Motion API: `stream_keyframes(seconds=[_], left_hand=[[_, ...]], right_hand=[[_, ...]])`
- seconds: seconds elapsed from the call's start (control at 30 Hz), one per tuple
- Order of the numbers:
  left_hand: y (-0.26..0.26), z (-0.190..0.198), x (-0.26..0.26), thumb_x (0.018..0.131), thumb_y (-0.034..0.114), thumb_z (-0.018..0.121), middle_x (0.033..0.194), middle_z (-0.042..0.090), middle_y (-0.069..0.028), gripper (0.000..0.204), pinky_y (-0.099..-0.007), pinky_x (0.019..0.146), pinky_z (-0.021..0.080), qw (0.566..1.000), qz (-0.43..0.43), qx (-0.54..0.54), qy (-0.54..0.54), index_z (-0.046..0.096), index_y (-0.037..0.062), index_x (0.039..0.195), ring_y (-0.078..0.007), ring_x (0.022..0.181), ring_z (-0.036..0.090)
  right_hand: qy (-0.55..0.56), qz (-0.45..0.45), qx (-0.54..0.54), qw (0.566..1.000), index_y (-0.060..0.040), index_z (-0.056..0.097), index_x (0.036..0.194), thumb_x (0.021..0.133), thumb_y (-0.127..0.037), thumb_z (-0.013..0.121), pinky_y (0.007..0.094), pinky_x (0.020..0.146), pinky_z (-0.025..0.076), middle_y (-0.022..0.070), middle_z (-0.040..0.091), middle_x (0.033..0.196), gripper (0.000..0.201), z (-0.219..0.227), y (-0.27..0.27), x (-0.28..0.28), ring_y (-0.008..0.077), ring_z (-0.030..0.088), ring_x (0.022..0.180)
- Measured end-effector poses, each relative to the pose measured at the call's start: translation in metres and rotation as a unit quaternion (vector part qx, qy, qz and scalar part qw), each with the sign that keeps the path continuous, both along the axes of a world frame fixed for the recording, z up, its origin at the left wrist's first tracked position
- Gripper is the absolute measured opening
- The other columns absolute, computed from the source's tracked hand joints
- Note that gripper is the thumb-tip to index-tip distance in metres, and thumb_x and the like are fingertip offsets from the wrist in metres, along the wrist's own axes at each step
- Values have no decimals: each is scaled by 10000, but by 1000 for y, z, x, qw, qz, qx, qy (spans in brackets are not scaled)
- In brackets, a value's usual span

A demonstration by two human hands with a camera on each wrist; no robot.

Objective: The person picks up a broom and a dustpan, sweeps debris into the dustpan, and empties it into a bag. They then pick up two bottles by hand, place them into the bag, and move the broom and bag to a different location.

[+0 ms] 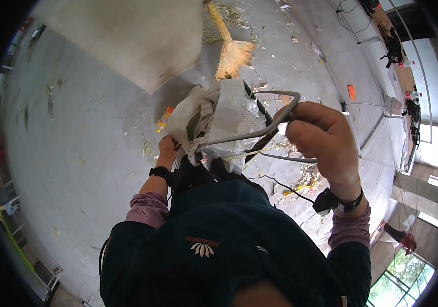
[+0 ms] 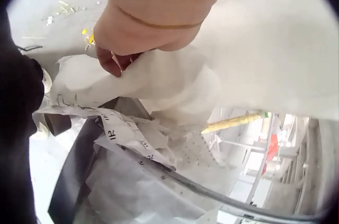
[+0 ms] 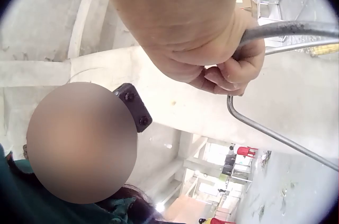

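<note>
In the head view the right hand (image 1: 326,140) grips the bent end of a grey metal handle (image 1: 249,134); the right wrist view shows its fingers curled round the metal tube (image 3: 280,138). The handle reaches over a dark-edged container stuffed with crumpled white paper (image 1: 232,110). At the container's left side, the left hand (image 1: 168,146) pinches the edge of the white sheet. From the left wrist view, the left hand (image 2: 153,28) holds the pale sheet (image 2: 159,75) above printed paper strips (image 2: 114,128); part of its fingers is hidden.
A straw broom (image 1: 234,53) lies beyond the container. An orange-and-yellow item (image 1: 165,118) is on the floor to its left. Scraps and litter (image 1: 306,181) are scattered at the right, and a black cable (image 1: 285,187) runs near the right wrist. A large pale board (image 1: 132,36) stands at upper left.
</note>
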State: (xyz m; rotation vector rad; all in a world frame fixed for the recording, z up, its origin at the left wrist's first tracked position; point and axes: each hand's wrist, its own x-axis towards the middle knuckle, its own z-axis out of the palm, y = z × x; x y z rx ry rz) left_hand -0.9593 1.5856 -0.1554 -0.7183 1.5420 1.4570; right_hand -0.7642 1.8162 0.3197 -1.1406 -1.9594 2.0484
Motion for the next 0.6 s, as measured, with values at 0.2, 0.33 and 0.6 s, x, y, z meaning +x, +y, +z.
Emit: stream_keyframes(seconds=[0.2,0.33,0.6], left_hand=[[-2,9,5,820,203,481,870,568,-58,197,-373,644,452,982,165,81,-33,549,79,956,-212,768,551],[6,20,-11,811,203,480,896,561,-61,207,-323,670,423,993,52,51,91,553,58,940,-184,770,527],[35,49,9,715,308,641,870,567,-99,442,-287,632,435,903,-213,-69,367,555,15,1035,-156,730,534]], right_hand=[[45,-89,11,995,68,567,901,784,-95,546,171,415,219,-5,488,625,201,4,8,3,18,330,471],[93,-79,-51,991,34,526,799,802,-111,518,183,400,193,2,446,611,145,-4,11,-3,19,272,447],[122,16,-169,978,8,525,807,800,-97,529,185,425,224,-18,436,621,106,-6,-15,-36,21,313,494]])
